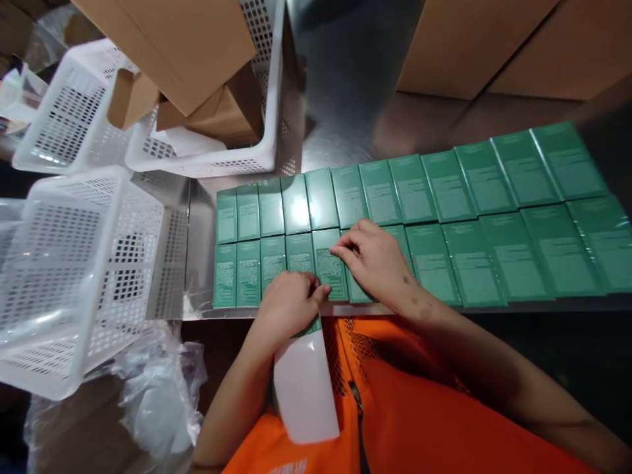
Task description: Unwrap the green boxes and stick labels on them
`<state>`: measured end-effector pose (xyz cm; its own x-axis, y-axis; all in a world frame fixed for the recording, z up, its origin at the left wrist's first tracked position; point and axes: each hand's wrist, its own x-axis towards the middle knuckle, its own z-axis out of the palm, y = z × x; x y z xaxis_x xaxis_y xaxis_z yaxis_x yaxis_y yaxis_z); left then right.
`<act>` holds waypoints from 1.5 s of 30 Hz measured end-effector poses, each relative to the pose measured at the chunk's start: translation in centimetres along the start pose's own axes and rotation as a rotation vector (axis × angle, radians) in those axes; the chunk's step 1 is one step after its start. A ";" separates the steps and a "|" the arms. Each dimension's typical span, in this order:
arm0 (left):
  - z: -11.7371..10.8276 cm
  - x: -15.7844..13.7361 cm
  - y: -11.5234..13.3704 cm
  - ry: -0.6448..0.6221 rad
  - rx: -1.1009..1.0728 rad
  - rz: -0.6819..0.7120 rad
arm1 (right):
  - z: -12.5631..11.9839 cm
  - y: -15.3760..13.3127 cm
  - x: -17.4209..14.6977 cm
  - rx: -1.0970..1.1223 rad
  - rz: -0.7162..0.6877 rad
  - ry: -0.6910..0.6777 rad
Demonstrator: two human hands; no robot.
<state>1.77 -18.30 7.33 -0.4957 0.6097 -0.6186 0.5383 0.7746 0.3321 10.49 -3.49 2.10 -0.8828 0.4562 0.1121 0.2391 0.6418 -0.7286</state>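
Observation:
Two rows of green boxes (378, 192) lie side by side along the metal table. My left hand (291, 299) is closed on a white strip of sheet (307, 388) with a green upper end, which hangs over the table's front edge. Its fingertips rest at the lower part of one front-row box (330, 280). My right hand (372, 257) is pinched at the upper right of that same box, thumb and index finger together. Whatever is between those fingertips is too small to make out. Pale printed panels show on the front-row boxes.
White perforated baskets (106, 263) stand at the left, one holding brown cardboard boxes (217, 112). Large cartons (474, 46) stand at the back right of the metal table (340, 112). Clear plastic bags (160, 395) hang below the baskets.

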 end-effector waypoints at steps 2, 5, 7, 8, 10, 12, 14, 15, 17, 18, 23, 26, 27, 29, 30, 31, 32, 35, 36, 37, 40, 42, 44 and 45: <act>-0.2 0.0 0.5 0.013 0.075 -0.003 | 0.2 0.0 -0.2 -0.015 -0.016 0.011; -0.6 0.0 1.0 0.028 0.207 -0.019 | 0.3 0.0 -0.1 -0.026 -0.022 0.029; -0.7 -0.1 0.8 -0.002 0.232 -0.036 | 0.4 0.1 0.1 -0.012 0.014 0.067; -0.8 -0.2 0.5 -0.021 0.208 -0.041 | 0.3 0.2 0.2 0.002 0.035 0.089; -0.9 -0.5 -0.5 0.005 0.084 -0.053 | 0.1 0.2 0.1 0.054 0.050 0.111; -1.0 -1.2 -1.9 0.214 -0.100 -0.100 | -0.3 -0.3 -0.6 0.162 0.032 0.096; -1.3 -1.9 -3.1 0.577 -0.254 -0.193 | -0.8 -1.3 -1.8 0.316 0.018 0.062; -1.4 -2.3 -3.5 0.762 -0.295 -0.234 | -1.1 -2.1 -2.5 0.389 0.006 0.031; -1.5 -2.9 -3.7 1.018 -0.317 -0.270 | -1.5 -3.7 -3.6 0.467 -0.046 -0.049; -1.5 -3.1 -3.6 1.079 -0.311 -0.265 | -1.5 -4.4 -4.0 0.462 -0.098 -0.080; -0.9 -3.0 -2.3 1.104 -0.312 -0.215 | -0.8 -6.8 -3.4 0.218 -0.358 -0.010; -0.7 -2.8 -2.3 1.058 -0.392 -0.184 | 0.1 -7.4 -2.7 0.131 -0.416 0.084; -0.7 -2.8 -2.5 1.026 -0.440 -0.168 | 0.4 -7.5 -2.7 0.120 -0.439 0.105; -1.0 -2.9 -3.2 0.945 -0.572 -0.128 | 1.0 -7.7 -2.6 0.116 -0.490 0.144; -1.2 -3.1 -3.5 0.899 -0.644 -0.110 | 1.3 -7.7 -2.6 0.117 -0.508 0.162; -1.5 -3.2 -3.9 0.853 -0.715 -0.100 | 1.5 -7.7 -2.7 0.119 -0.518 0.182; -1.7 -3.5 -4.3 0.808 -0.788 -0.095 | 1.8 -7.7 -2.7 0.119 -0.524 0.199; -2.4 -4.2 -5.1 0.683 -1.008 -0.095 | 2.5 -7.6 -2.8 0.084 -0.559 0.262; -2.6 -4.4 -5.3 0.656 -1.072 -0.091 | 2.7 -7.6 -2.8 0.057 -0.583 0.285; -2.8 -4.6 -5.5 0.636 -1.124 -0.085 | 2.8 -7.6 -2.8 0.028 -0.602 0.305; -2.8 -4.9 -5.7 0.631 -1.183 -0.068 | 3.4 -7.8 -2.8 0.011 -0.570 0.310; -2.5 -5.0 -5.7 0.695 -1.104 -0.066 | 3.7 -7.9 -2.7 0.073 -0.501 0.284; -2.2 -5.0 -5.4 0.809 -0.913 -0.082 | 3.8 -8.1 -2.6 0.166 -0.440 0.256; -2.0 -5.1 -5.2 0.872 -0.795 -0.101 | 3.9 -8.2 -2.7 0.212 -0.417 0.249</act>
<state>0.15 -25.09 10.18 -0.9748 0.2101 -0.0746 0.0481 0.5248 0.8499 9.32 -12.34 5.16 -0.7568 0.3381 0.5594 -0.2214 0.6727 -0.7060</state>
